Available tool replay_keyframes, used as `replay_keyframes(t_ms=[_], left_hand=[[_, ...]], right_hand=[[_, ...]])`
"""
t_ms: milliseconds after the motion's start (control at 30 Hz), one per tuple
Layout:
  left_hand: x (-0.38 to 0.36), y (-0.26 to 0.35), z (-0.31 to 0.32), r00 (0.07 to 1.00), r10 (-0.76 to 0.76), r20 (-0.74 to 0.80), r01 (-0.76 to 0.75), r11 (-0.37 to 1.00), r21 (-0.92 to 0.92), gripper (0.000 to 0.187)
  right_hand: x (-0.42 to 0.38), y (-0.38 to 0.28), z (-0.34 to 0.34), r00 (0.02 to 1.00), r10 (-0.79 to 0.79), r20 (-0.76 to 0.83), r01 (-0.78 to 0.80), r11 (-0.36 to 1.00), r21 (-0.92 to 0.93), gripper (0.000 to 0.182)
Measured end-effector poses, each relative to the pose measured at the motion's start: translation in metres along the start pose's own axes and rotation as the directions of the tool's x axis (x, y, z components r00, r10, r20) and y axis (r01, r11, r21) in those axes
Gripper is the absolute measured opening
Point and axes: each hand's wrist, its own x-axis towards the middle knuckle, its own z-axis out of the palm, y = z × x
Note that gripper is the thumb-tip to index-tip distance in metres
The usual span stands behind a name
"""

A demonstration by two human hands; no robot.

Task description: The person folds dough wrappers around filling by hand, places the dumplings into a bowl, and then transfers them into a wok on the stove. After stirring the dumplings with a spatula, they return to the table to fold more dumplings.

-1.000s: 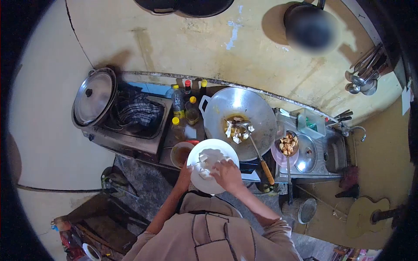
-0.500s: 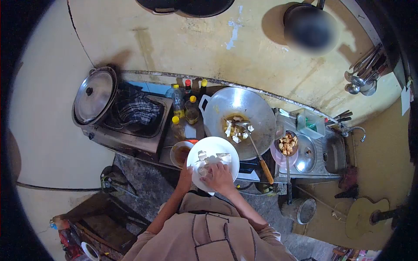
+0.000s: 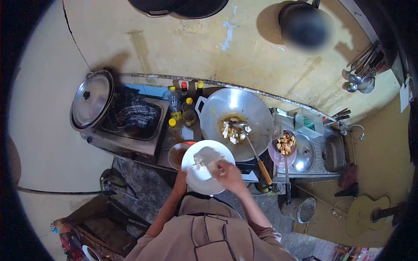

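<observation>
My left hand (image 3: pixel 181 177) grips the left rim of a white plate (image 3: pixel 204 186), which is held in front of my body. Over the plate's right side is my right hand (image 3: pixel 230 176), blurred, its fingers pinched on a pale piece of tofu (image 3: pixel 213 167). More white tofu lies smeared by motion near the plate's middle. Just beyond stands a large metal wok (image 3: pixel 257 113) with white tofu pieces (image 3: pixel 233 140) in oil. A turner with a wooden handle (image 3: pixel 264 172) rests in the wok, its handle over the near rim.
A long-handled strainer (image 3: pixel 286 150) of browned pieces sits over a pink bowl (image 3: pixel 274 153), beside the sink (image 3: pixel 334 154). Left of the wok are several bottles (image 3: pixel 189 114), a bowl of brown liquid (image 3: pixel 177 155) and a stove (image 3: pixel 143 143) with a lidded pot (image 3: pixel 91 100).
My right hand has lifted off the plate's middle and shifted right, fingers now drawn together on tofu. The pieces on the plate have moved; my left hand keeps its hold.
</observation>
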Motion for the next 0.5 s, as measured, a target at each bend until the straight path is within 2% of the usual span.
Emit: replay_keyframes(t_ms=[67, 100, 133, 167, 200, 300, 333, 400, 500], left_hand=[[-0.004, -0.009, -0.011, 1.000, 0.012, -0.015, -0.013, 0.997, -0.077, 0.045], [-0.007, -0.012, -0.017, 1.000, 0.017, -0.025, -0.019, 0.993, -0.116, 0.046], [-0.010, -0.013, -0.024, 0.999, -0.014, -0.042, 0.010, 0.997, -0.082, 0.046], [-0.013, -0.014, -0.032, 0.997, -0.045, -0.062, 0.042, 0.998, -0.050, 0.047], [-0.016, -0.015, -0.037, 0.994, -0.076, -0.081, 0.075, 0.997, -0.018, 0.048], [-0.023, -0.017, -0.049, 0.989, -0.036, -0.146, 0.029, 0.999, -0.046, 0.045], [-0.025, -0.024, -0.058, 0.985, -0.036, -0.171, 0.034, 0.999, -0.013, 0.043], [-0.024, -0.047, -0.079, 0.974, -0.021, -0.225, 0.033, 0.998, 0.048, 0.040], [-0.032, -0.065, -0.095, 0.919, 0.023, -0.394, -0.022, 1.000, 0.006, 0.036]], right_hand=[[0.012, 0.015, -0.037, 0.998, 0.047, -0.051, -0.034, 0.971, 0.236, 0.038], [0.028, 0.045, -0.044, 0.986, 0.006, -0.166, 0.037, 0.967, 0.253, 0.036], [0.032, 0.039, -0.070, 0.970, 0.076, -0.232, 0.000, 0.950, 0.313, 0.034], [0.044, 0.047, -0.089, 0.945, 0.119, -0.304, -0.079, 0.987, 0.141, 0.032], [0.063, 0.085, -0.095, 0.940, 0.098, -0.325, -0.073, 0.993, 0.089, 0.030], [0.125, 0.190, -0.089, 0.928, 0.038, -0.370, -0.037, 0.999, 0.009, 0.022], [0.133, 0.201, -0.086, 0.937, -0.036, -0.347, -0.023, 0.986, -0.163, 0.022], [0.153, 0.213, -0.089, 0.947, -0.176, -0.270, 0.022, 0.870, -0.493, 0.023], [0.191, 0.248, -0.072, 0.975, -0.071, -0.210, -0.054, 0.843, -0.536, 0.025]])
